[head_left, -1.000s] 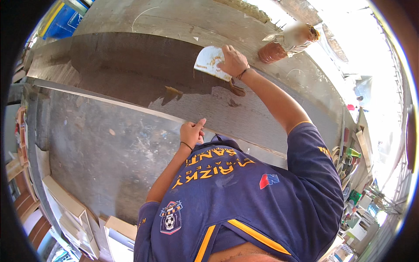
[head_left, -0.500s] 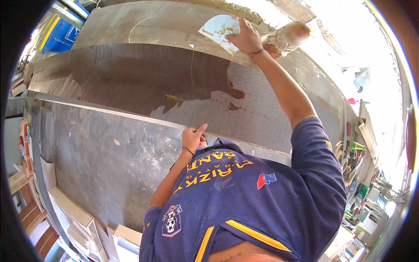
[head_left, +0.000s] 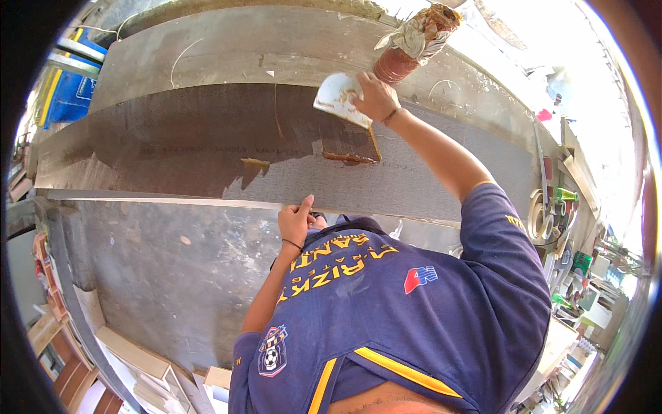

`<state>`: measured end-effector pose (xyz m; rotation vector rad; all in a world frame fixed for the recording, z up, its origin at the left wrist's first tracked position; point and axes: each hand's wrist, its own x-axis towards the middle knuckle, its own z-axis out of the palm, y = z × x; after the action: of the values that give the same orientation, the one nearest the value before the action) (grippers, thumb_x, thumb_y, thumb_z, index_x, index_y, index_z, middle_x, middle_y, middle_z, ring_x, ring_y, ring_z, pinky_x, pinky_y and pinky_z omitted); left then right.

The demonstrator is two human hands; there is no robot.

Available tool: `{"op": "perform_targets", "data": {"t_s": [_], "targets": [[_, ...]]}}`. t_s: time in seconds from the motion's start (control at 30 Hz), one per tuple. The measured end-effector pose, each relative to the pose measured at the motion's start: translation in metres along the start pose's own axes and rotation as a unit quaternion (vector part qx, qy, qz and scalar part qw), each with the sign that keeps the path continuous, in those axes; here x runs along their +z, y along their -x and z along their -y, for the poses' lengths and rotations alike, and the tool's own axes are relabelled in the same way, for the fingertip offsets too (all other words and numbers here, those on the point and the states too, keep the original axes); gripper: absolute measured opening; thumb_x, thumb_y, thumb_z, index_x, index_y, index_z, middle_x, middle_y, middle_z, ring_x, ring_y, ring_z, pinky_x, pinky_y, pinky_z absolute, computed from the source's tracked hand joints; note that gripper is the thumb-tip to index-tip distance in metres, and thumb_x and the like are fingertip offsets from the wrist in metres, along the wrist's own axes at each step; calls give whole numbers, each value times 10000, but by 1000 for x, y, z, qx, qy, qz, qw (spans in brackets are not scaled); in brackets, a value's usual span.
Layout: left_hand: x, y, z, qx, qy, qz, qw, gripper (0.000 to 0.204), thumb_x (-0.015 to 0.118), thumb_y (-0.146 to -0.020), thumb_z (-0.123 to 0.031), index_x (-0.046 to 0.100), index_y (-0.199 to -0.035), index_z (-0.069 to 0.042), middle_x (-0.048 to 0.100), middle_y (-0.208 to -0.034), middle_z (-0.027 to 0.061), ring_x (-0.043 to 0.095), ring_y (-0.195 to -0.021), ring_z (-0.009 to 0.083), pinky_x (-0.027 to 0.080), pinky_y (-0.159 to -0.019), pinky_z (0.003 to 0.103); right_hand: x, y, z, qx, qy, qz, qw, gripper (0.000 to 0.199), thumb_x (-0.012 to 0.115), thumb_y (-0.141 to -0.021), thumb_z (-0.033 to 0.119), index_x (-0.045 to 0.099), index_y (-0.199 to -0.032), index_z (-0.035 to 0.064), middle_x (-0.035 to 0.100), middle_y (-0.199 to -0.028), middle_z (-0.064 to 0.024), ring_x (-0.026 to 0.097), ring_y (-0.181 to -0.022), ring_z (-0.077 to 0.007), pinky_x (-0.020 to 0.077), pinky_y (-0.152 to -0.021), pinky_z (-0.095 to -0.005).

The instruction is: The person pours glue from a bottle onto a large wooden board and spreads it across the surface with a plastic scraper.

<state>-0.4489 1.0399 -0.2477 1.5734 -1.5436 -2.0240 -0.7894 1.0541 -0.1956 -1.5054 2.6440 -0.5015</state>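
R hand (head_left: 378, 98) grasping white spreader (head_left: 336, 92), thumb on the near face, brown residue on blade. Spreader is over the far edge of the long panel (head_left: 441, 162), approx. mid-length, blade slanting down to the R. Panel lies lengthwise L-R on the grey worktop (head_left: 227, 56). L part of panel coated dark & glossy w/ brown liquid (head_left: 193, 127); R part dull grey, grain visible. Ragged boundary btwn the two; thick brown ridge just below the spreader, lighter brown blob further L nr the boundary.

L hand (head_left: 295, 222) at panel's near edge, fingers curled, thumb up; can't tell if it's actually gripping the edge, underside hidden.

Red-brown container (head_left: 396, 63) w/ crumpled wrap round its top: on worktop, just beyond R hand. Blue bin (head_left: 77, 90) w/ yellow trim far L, green bottle (head_left: 565, 194) far R.
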Motion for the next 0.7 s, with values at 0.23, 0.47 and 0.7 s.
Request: {"op": "perform_targets", "data": {"t_s": [0.23, 0.47, 0.7], "targets": [[1, -1, -2, 4, -12, -4, 1000, 432, 723, -780, -385, 609, -649, 11, 561, -510, 63, 475, -391, 82, 360, -385, 206, -9, -47, 2, -4, 29, -75, 997, 367, 625, -763, 228, 467, -1039, 45, 562, -1038, -161, 594, -923, -363, 498, -735, -454], [2, -3, 5, 5, 38, -9, 999, 401, 726, -784, -366, 599, -657, -8, 566, -522, 60, 463, -391, 77, 349, -385, 206, -77, -19, 33, -61, -30, -159, 985, 430, 675, -771, 314, 478, -1037, 39, 570, -993, -163, 595, -869, -365, 484, -717, -444], [7, 1, 3, -10, 78, 4, 997, 412, 708, -797, -381, 586, -653, -15, 574, -542, 57, 472, -418, 74, 354, -406, 204, -30, 73, 2, -5, -136, 159, 978, 575, 741, -689, 339, 483, -1083, 9, 587, -1076, -198, 564, -1007, -363, 467, -826, -429]]}}
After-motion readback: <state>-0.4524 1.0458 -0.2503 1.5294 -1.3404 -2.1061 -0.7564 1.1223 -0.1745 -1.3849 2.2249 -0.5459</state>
